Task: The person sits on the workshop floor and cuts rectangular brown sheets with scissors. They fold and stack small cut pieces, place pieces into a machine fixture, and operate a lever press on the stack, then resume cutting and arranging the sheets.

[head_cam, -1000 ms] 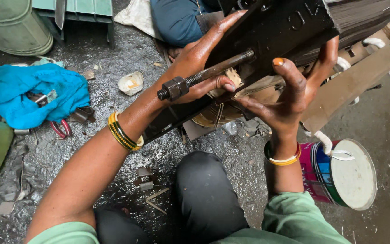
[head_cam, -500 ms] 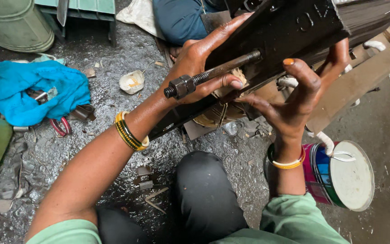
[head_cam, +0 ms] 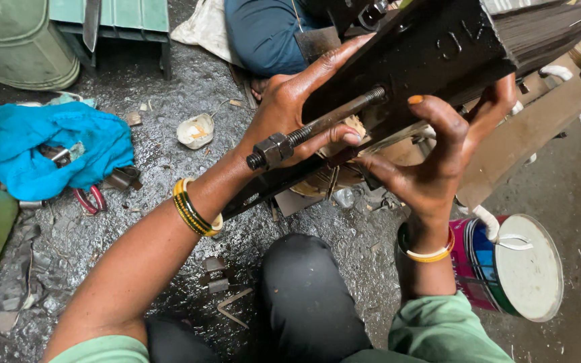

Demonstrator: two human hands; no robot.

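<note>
A heavy black metal block (head_cam: pixel 432 54) is held up over my lap at the upper middle. A long threaded bolt (head_cam: pixel 331 121) with a nut (head_cam: pixel 274 149) on its near end sticks out of the block toward me. My left hand (head_cam: pixel 297 101) lies flat against the block's left face, with the thumb curled under the bolt. My right hand (head_cam: pixel 432 168) grips the block's lower edge from beneath, fingers wrapped up its side. Both wrists wear bangles.
A blue cloth (head_cam: pixel 48 148) lies on the oily floor at left, with red-handled pliers (head_cam: pixel 87 199) beside it. A small white cup (head_cam: pixel 195 130) sits nearby. A paint tin (head_cam: pixel 512 265) stands at right. A green drum (head_cam: pixel 15 40) and another person's blue-clad leg (head_cam: pixel 263 33) are behind.
The block and both hands have shifted slightly up and to the right in view. The grip of both hands looks unchanged.
</note>
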